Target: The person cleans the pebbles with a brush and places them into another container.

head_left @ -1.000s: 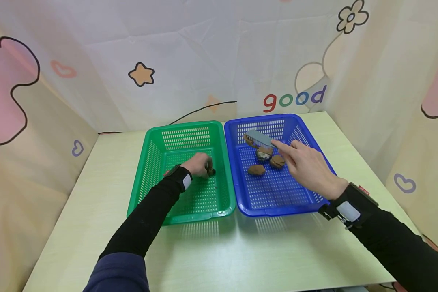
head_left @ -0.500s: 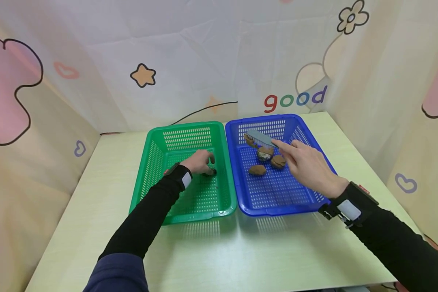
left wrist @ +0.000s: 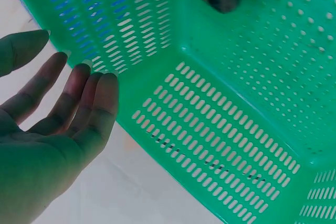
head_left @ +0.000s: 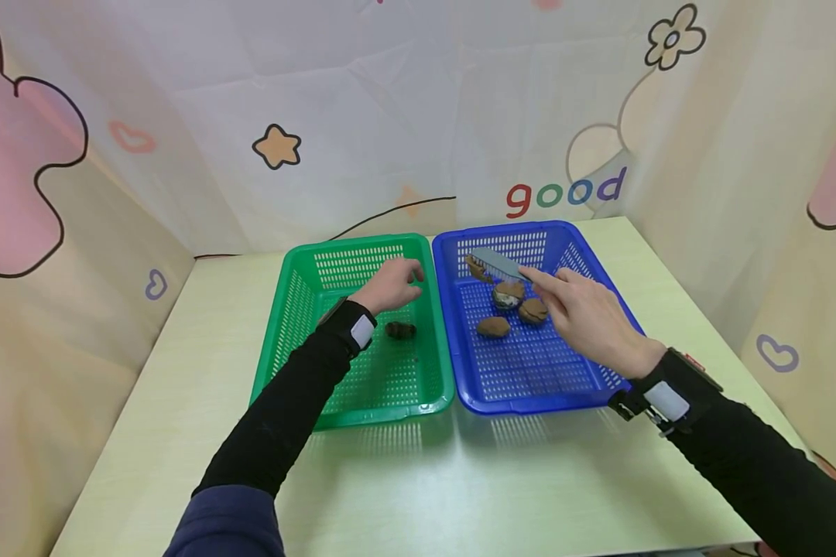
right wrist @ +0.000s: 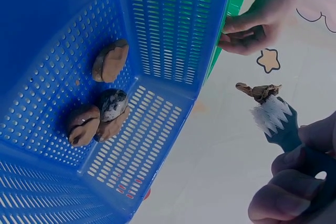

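My right hand (head_left: 588, 321) grips a grey-green brush (head_left: 496, 263), forefinger stretched along it, above the blue basket. In the right wrist view its white bristles (right wrist: 270, 114) have a ragged brown clump (right wrist: 262, 93) at their tips. Beneath it lie 3 stones partly coated in brown mud: a speckled black-and-white stone (head_left: 508, 295), a rounded stone (head_left: 533, 311) and an oval stone (head_left: 493, 327). My left hand (head_left: 388, 285) hovers near the green basket's right side, fingers loosely bent around nothing. A dark brown lump (head_left: 400, 330) lies below it on that basket's floor.
The green basket (head_left: 351, 420) and blue basket (head_left: 529, 404) stand side by side on a pale table (head_left: 460, 495), walls raised around their contents. Behind them hangs a printed curtain (head_left: 376, 116). Small crumbs dot the basket floors.
My left hand has let go of the dark lump in the green basket and risen up and away toward the back. My right hand with the brush has stayed almost still.
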A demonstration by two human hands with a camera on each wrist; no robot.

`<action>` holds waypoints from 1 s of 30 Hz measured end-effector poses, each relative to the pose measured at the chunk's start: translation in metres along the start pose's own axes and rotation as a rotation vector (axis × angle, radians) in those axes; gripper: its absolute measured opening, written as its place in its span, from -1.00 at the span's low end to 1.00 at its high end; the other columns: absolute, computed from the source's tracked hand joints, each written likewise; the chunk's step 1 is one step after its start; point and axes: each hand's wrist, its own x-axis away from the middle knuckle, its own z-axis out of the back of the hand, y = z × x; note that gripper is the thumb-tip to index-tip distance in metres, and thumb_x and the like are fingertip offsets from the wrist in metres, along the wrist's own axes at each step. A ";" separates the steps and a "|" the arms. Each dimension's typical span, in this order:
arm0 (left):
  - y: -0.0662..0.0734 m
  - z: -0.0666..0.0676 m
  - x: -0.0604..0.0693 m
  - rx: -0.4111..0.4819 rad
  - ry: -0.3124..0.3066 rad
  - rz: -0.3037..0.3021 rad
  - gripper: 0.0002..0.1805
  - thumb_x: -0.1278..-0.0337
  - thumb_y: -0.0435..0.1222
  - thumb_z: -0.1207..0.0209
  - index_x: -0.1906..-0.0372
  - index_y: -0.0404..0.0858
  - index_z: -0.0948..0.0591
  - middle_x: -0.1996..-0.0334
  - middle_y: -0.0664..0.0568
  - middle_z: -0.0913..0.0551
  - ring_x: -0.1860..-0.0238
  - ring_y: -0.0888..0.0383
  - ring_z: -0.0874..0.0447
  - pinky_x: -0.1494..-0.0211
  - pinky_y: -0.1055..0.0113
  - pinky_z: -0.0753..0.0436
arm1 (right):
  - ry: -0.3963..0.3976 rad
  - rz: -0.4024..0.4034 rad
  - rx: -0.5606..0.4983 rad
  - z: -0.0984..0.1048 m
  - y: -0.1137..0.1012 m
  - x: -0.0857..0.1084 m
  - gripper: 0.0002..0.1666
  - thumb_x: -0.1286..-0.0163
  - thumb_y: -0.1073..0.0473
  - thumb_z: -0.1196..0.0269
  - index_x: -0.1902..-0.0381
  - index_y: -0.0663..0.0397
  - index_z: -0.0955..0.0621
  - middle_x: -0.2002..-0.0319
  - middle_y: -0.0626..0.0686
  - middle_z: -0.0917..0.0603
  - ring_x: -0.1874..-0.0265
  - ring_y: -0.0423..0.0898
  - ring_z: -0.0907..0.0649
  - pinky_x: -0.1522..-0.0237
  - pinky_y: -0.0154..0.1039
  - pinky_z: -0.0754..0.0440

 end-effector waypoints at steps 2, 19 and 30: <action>0.003 0.001 0.000 0.014 0.010 0.007 -0.68 -0.31 -0.39 -0.04 -0.11 -0.35 -0.56 -0.03 -0.24 -0.55 -0.02 -0.06 -0.47 -0.11 0.12 -0.48 | -0.007 -0.007 -0.004 0.000 0.000 0.000 -0.54 -0.45 0.28 -0.09 -0.28 0.06 -0.50 0.55 0.00 -0.31 0.60 -0.15 -0.26 0.60 -0.36 -0.21; 0.043 0.005 -0.003 0.129 0.021 -0.055 -0.59 -0.28 -0.32 -0.15 -0.19 -0.34 -0.48 -0.04 -0.18 -0.58 -0.06 -0.02 -0.54 -0.12 0.18 -0.56 | -0.025 -0.020 -0.022 -0.004 -0.003 -0.004 -0.55 -0.47 0.27 -0.07 -0.29 0.03 -0.50 0.54 0.00 -0.33 0.58 -0.15 -0.26 0.57 -0.35 -0.19; 0.053 0.000 -0.010 0.298 -0.037 -0.133 -0.38 -0.21 -0.03 -0.23 -0.29 -0.19 -0.38 -0.03 -0.06 -0.59 -0.08 0.04 -0.57 -0.11 0.23 -0.58 | -0.030 -0.005 -0.041 -0.006 -0.002 -0.004 -0.54 -0.46 0.27 -0.08 -0.30 0.04 -0.49 0.52 0.02 -0.37 0.57 -0.15 -0.29 0.58 -0.37 -0.24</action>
